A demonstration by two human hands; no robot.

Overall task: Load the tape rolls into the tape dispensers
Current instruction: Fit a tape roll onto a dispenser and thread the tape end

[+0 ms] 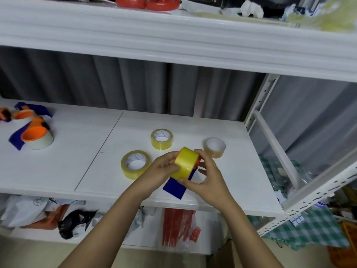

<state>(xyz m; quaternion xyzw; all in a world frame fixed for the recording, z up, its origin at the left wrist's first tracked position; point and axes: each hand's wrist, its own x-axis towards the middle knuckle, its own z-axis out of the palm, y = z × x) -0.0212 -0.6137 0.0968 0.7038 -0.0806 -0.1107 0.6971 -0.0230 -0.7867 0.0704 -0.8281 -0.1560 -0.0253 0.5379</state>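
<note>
Both hands, the left hand (164, 167) and right hand (207, 176), are gripping a yellow tape roll (186, 163), seating it on the blue dispenser (175, 187); pressing fully home seems next.

I see a yellow roll (185, 163) held above the shelf (63, 171), seated on the orange hub of a blue dispenser (176, 187) whose flat blue end points down toward the shelf's front edge. Two more yellow rolls lie flat on the shelf, one (135, 164) just left of the held one, one (161, 139) behind it. A clear roll (214, 147) lies flat to the right. At far left I see two blue-and-orange dispensers, the nearer (31, 136) carrying a whitish roll, the farther (23, 112) partly cut off
</note>
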